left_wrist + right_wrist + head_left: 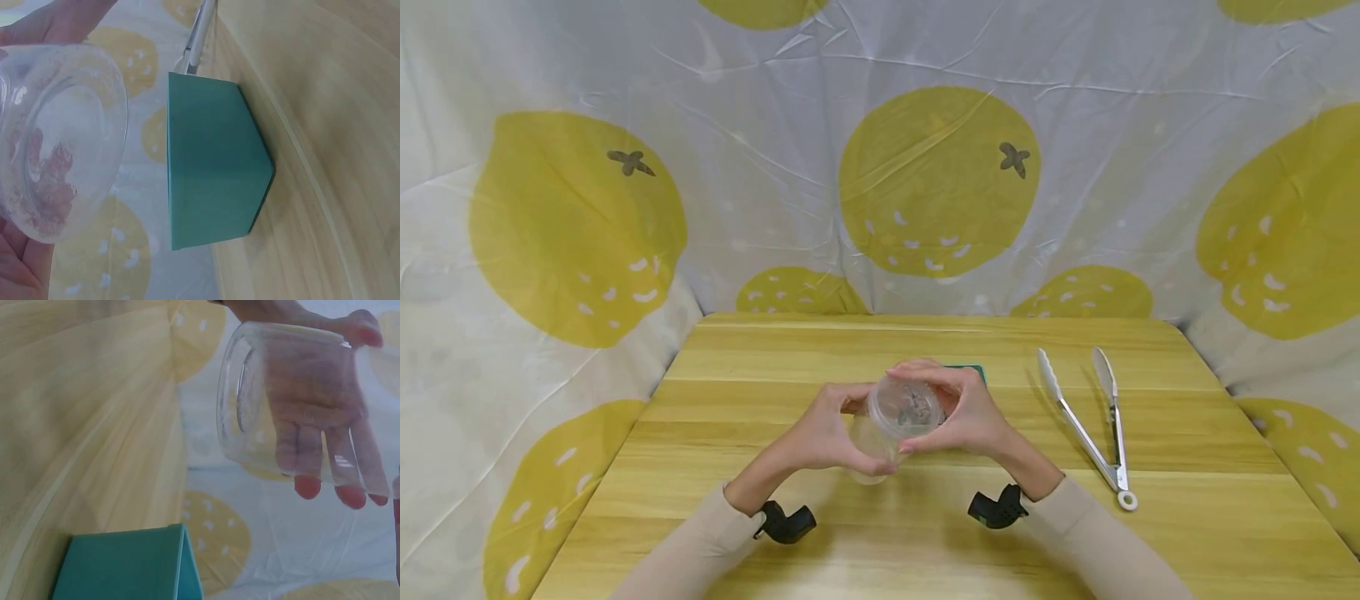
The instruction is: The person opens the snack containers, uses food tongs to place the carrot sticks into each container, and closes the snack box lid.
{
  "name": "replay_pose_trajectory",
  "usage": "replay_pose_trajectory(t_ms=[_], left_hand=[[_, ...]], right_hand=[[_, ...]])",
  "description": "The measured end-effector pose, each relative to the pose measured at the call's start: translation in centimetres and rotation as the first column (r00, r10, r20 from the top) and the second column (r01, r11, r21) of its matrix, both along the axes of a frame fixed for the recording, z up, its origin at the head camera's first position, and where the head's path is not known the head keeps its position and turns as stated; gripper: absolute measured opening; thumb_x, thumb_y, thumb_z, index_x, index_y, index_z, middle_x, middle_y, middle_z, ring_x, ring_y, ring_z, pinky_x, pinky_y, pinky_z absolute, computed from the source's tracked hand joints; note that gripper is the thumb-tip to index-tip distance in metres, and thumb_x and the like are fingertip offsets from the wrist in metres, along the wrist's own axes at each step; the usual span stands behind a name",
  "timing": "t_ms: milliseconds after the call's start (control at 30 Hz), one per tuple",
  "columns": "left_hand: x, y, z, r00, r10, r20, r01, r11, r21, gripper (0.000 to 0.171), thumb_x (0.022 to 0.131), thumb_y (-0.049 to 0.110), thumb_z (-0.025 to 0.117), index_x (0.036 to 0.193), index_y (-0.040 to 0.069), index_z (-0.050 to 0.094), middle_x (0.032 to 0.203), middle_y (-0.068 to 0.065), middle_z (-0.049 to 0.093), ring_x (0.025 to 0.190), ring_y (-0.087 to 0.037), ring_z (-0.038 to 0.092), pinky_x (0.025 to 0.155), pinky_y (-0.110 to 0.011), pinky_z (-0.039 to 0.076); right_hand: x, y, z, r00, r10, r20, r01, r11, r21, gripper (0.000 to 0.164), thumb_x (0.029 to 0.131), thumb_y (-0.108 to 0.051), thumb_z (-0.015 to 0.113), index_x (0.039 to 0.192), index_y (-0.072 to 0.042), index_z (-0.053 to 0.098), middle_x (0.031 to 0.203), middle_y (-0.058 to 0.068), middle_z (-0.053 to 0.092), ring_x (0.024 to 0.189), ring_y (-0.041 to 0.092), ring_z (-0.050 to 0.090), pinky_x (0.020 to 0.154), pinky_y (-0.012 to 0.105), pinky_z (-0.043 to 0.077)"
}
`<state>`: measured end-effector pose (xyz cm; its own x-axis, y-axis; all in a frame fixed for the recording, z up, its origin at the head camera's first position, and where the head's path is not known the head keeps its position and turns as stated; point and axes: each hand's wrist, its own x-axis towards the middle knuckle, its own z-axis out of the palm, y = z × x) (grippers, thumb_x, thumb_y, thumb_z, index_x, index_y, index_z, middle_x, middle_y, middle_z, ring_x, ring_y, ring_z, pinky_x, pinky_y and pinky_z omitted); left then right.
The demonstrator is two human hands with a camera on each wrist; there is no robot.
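A clear, see-through jar (867, 446) is held between both hands above the table, tilted, with its round top (904, 404) facing the head camera. My left hand (823, 429) grips the jar's body, thumb on the near side. Around the top end curls my right hand (976, 414), its thumb at the rim. Whether that top is a separate lid, I cannot tell. In the left wrist view the jar's base (69, 144) shows; in the right wrist view fingers appear through the jar wall (312, 381).
Behind the hands stands a green box (215, 162), mostly hidden in the head view. Spread metal tongs (1086, 442) with pale tips lie on the wooden table (760, 350) to the right. A lemon-print cloth (760, 167) hangs around the table.
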<state>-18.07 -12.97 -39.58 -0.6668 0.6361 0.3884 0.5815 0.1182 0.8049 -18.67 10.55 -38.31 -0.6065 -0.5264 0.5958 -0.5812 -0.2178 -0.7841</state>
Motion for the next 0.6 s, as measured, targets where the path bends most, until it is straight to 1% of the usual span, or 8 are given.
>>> replay_pose_trajectory(t_ms=[133,200,267,367,433,500,600], left_hand=[[-0.17,-0.08,-0.31,0.998,-0.062,0.033,0.062,0.998,0.011,0.064,0.064,0.015,0.094,0.121,0.009,0.068,0.111,0.001,0.072,0.097,-0.020,0.068,0.081,-0.038,0.056],[-0.22,-0.09,-0.38,0.996,-0.074,0.048,0.074,0.997,0.012,0.064,0.064,0.014,0.094,0.122,0.010,0.067,0.111,0.000,0.072,0.098,-0.019,0.068,0.081,-0.039,0.056],[-0.29,-0.12,-0.45,0.996,-0.070,0.053,0.070,0.998,0.009,0.065,0.064,0.014,0.094,0.123,0.011,0.067,0.112,0.001,0.071,0.099,-0.018,0.068,0.082,-0.038,0.056],[-0.26,-0.27,-0.42,0.998,-0.054,0.044,0.054,0.999,0.002,0.066,0.065,0.017,0.094,0.124,0.011,0.066,0.113,-0.001,0.071,0.100,-0.020,0.067,0.083,-0.039,0.056],[-0.26,-0.33,-0.36,0.999,-0.038,0.034,0.038,0.999,-0.003,0.067,0.065,0.019,0.094,0.125,0.011,0.065,0.113,-0.002,0.071,0.100,-0.021,0.067,0.084,-0.038,0.055],[-0.28,-0.35,-0.25,1.000,-0.018,0.019,0.018,1.000,-0.008,0.068,0.066,0.021,0.094,0.126,0.010,0.065,0.113,-0.005,0.071,0.101,-0.023,0.067,0.085,-0.039,0.055],[-0.38,-0.31,-0.11,1.000,0.018,0.002,-0.018,1.000,-0.013,0.070,0.065,0.021,0.095,0.127,0.011,0.065,0.113,-0.007,0.071,0.102,-0.023,0.067,0.087,-0.038,0.055]], right_hand=[[-0.58,0.21,0.11,0.997,0.078,-0.001,-0.078,0.997,0.020,0.078,0.056,0.012,0.093,0.127,0.010,0.062,0.128,0.016,0.065,0.124,0.032,0.056,0.098,0.040,0.049],[-0.80,0.34,0.24,0.994,0.108,0.004,-0.108,0.994,0.035,0.079,0.056,0.013,0.092,0.128,0.010,0.061,0.130,0.016,0.064,0.127,0.032,0.054,0.100,0.041,0.048],[-0.89,0.44,0.35,0.993,0.119,0.008,-0.119,0.991,0.056,0.079,0.057,0.012,0.092,0.130,0.009,0.060,0.133,0.015,0.062,0.128,0.031,0.052,0.100,0.041,0.047],[-0.79,0.49,0.47,0.990,0.136,0.024,-0.137,0.988,0.069,0.080,0.061,0.010,0.091,0.134,0.009,0.057,0.137,0.018,0.058,0.129,0.032,0.051,0.100,0.043,0.048],[-0.65,0.51,0.56,0.991,0.131,0.022,-0.133,0.989,0.070,0.081,0.063,0.009,0.090,0.136,0.008,0.055,0.138,0.021,0.056,0.129,0.033,0.051,0.099,0.044,0.048],[-0.51,0.52,0.66,0.993,0.119,0.017,-0.120,0.991,0.059,0.085,0.063,0.010,0.090,0.138,0.009,0.052,0.139,0.023,0.054,0.128,0.034,0.051,0.099,0.044,0.048],[-0.31,0.58,0.74,0.997,0.077,-0.002,-0.077,0.996,0.037,0.089,0.061,0.010,0.091,0.140,0.009,0.050,0.139,0.024,0.052,0.128,0.034,0.051,0.102,0.042,0.046]])
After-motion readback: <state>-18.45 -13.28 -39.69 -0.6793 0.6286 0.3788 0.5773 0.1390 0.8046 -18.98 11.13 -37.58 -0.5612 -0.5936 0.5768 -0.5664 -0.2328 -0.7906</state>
